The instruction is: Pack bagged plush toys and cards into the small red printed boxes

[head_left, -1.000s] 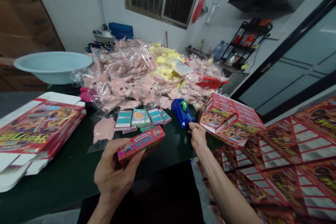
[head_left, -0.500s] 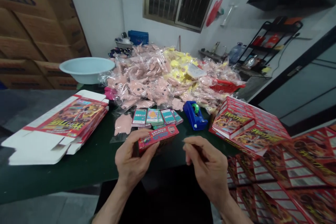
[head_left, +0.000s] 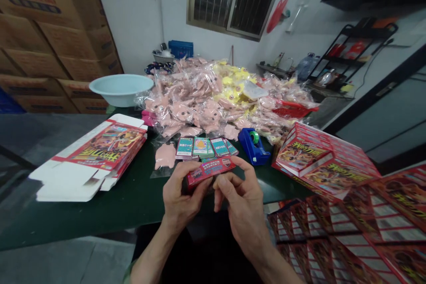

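A small red card box (head_left: 213, 169) with printed lettering on its upper face is held over the front of the table. My left hand (head_left: 182, 197) is closed around its left end, thumb on the near side. My right hand (head_left: 245, 204) is at the other end, its index finger against the box's right corner and its thumb and other fingers curled below. Whether anything thin sits in those fingers is hidden. Just behind the box lie several printed cards (head_left: 203, 146). A pink animal-shaped piece (head_left: 165, 156) in clear wrap lies to their left, and a blue tape dispenser (head_left: 255, 153) stands to their right.
Flattened red-and-white cartons (head_left: 109, 146) are stacked at left. Filled red boxes (head_left: 306, 155) stand at right, with more boxes (head_left: 359, 217) below. Bagged pink and yellow toys (head_left: 199, 97) are heaped behind, beside a pale blue basin (head_left: 121, 88).
My right hand has moved left from beside the tape dispenser to the box's right end. The view has turned slightly left, and my left hand still holds the box.
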The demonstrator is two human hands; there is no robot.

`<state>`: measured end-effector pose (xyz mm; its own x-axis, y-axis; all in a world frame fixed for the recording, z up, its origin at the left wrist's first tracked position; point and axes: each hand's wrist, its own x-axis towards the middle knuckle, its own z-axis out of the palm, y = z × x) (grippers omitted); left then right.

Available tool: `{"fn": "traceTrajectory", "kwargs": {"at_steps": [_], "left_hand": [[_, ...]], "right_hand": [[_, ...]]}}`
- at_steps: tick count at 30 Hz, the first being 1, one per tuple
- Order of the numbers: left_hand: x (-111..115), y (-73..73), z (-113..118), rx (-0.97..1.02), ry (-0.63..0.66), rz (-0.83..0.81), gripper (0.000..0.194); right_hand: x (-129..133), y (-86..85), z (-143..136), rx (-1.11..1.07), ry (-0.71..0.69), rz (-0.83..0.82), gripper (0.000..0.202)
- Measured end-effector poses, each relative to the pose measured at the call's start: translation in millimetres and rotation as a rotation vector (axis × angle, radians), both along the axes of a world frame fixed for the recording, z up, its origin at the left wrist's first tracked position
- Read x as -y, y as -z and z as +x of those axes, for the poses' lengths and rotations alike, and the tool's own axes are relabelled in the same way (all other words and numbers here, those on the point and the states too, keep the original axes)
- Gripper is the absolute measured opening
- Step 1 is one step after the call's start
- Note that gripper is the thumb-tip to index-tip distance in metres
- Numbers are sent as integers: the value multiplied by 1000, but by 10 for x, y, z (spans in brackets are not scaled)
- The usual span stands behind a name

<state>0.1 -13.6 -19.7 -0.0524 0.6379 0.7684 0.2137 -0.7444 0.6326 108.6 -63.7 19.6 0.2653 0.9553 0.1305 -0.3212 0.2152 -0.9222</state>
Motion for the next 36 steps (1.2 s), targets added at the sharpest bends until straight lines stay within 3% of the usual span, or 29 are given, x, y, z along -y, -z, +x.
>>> {"fn": "traceTrajectory", "kwargs": {"at_steps": [4,10,15,18,20,23,26,28,30,32,34,36], "left_hand": [[-2,-53,-36,-48,18,44,32],[-87,-183,-189,-378,167,177,34],[-129,-271,-215,-380,247,128,36],[-114,-277,-138,-296,166,142,28],[-100,-245,-72,-255,65,153,21],[-74,-162,-4,-238,-130,132,25],[-37,-100,6,-274,-256,100,36],[-17,-93,-7,-303,-254,95,36],[-8,-113,-25,-315,-203,109,32],[-11,-152,-47,-320,-134,122,29],[-22,-201,-82,-352,-80,113,26],[-46,-247,-140,-429,-36,97,24]], "right_hand": [[-21,-44,-15,22,43,-40,39],[-75,-39,18,110,77,-137,50],[-150,413,15,107,77,-222,60],[-153,693,1,139,15,-239,51],[-122,753,33,238,12,-207,46],[-40,617,183,498,91,-120,36],[19,270,403,745,291,5,33],[-10,-5,523,867,309,122,36],[-114,-245,584,983,156,208,39],[-271,-401,587,1059,-113,187,31],[-435,-457,551,1061,-334,119,23],[-564,-429,510,1017,-405,104,26]]}}
